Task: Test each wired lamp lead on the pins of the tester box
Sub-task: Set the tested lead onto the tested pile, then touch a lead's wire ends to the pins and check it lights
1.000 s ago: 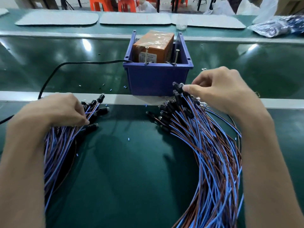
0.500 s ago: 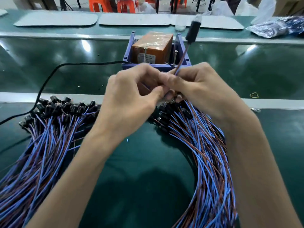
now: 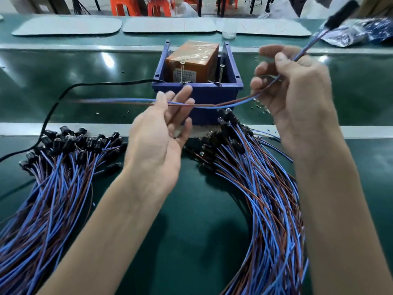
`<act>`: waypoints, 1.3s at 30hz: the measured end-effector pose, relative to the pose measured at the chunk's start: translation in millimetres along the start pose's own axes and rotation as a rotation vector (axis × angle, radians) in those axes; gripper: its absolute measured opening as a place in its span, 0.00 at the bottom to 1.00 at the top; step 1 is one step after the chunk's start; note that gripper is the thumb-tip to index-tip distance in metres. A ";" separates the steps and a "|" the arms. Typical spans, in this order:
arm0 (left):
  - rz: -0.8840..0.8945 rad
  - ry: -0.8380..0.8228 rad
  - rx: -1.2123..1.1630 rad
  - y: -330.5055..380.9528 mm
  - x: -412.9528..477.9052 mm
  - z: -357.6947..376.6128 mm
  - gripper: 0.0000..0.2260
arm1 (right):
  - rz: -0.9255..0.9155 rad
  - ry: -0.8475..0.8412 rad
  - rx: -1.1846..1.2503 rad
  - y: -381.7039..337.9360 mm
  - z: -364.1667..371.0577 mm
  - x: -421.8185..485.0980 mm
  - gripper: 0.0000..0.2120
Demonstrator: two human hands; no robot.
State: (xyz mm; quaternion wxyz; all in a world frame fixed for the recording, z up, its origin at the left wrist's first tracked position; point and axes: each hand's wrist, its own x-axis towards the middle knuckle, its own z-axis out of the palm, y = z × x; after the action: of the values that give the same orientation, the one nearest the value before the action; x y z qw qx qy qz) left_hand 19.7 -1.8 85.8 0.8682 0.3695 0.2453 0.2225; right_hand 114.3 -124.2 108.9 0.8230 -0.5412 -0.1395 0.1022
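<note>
The hands have pulled apart, stretching the light, floppy lamp lead (image 3: 234, 102) in front of the tester box (image 3: 195, 60); the right hand (image 3: 297, 99) pinches it, the left hand (image 3: 157, 141) touches it with loose, straight fingers, and it is best held near its tips.

Grips a blue-and-brown wired lamp lead (image 3: 234, 102) in the right hand (image 3: 297, 103), with black lamp end (image 3: 342, 11) at upper right; lays its wires across the left hand's (image 3: 157, 141) straight fingers (image 3: 182, 95), before the blue plastic tester box (image 3: 204, 117).
</note>
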 end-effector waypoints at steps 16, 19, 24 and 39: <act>0.392 -0.282 0.569 0.6 2.2 -9.2 0.06 | 0.148 -0.302 -0.462 15.8 6.4 -8.4 0.08; 0.408 -0.261 0.630 -3.5 4.4 -11.0 0.11 | 0.143 -0.294 -0.447 19.7 10.5 -9.4 0.05; 0.405 -0.274 0.602 -5.5 4.1 -10.7 0.11 | 0.108 -0.291 -0.446 19.2 8.1 -8.7 0.05; 0.431 -0.122 0.565 -1.9 12.4 -15.5 0.06 | 0.103 -0.217 -0.349 15.6 7.6 -8.1 0.08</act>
State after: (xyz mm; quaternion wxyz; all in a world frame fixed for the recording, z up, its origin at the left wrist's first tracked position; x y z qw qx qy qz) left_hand 20.6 12.3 71.8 0.6779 0.6509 0.1614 0.3012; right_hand 103.8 -114.1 96.4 0.6906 -0.6677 -0.2150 0.1763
